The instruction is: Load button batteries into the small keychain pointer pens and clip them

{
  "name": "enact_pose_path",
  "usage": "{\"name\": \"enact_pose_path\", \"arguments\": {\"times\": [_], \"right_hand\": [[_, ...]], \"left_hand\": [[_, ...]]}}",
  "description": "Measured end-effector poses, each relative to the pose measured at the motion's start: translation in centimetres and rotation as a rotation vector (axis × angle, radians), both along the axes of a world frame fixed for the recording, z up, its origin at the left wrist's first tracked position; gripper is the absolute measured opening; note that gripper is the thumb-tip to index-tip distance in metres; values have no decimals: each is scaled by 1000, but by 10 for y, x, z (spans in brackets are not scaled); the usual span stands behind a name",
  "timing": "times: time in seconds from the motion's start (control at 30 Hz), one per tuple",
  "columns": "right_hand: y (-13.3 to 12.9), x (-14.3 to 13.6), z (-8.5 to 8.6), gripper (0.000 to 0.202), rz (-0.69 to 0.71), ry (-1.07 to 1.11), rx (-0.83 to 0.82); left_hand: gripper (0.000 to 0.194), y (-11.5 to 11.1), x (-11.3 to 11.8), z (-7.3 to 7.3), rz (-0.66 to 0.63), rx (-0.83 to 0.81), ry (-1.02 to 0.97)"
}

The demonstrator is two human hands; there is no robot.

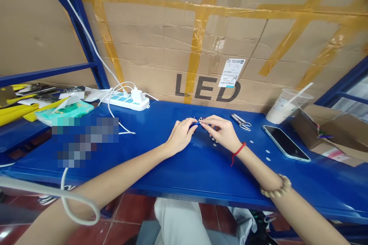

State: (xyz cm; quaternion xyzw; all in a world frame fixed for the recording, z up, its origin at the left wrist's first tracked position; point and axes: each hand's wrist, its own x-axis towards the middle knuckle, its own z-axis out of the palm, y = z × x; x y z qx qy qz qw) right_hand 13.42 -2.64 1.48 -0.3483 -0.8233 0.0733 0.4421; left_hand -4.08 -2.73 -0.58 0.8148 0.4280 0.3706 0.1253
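Note:
My left hand (179,136) is closed, with its thumb and fingers pinching a small, slim, shiny blue piece (194,124) just above the table. From the other side my right hand (221,132) meets it, thumb and forefinger pinched at the blue piece's right end. The piece is too small and too covered by fingers to name its kind. Several tiny metallic bits (214,140) lie under and beside my right hand, partly hidden by it. A dark small item also shows behind the fingertips, mostly covered.
Small pale discs (268,151) lie right of my right hand, near a phone (286,143). Behind are a nail clipper (238,119), a drink cup (280,109) and an open carton (330,138). A power strip (126,100) and tissue pack (66,111) stand left on the blue table (172,172).

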Motion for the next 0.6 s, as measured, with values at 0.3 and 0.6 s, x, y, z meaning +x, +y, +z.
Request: {"name": "enact_pose_path", "arguments": {"times": [0.3,0.6], "right_hand": [[-2,-2,2,28,-37,19,-19],[-2,-10,-4,33,-52,5,-126]], "left_hand": [[22,-2,-1,0,-21,-35,-6],[21,2,-4,-2,-23,-52,-32]]}}
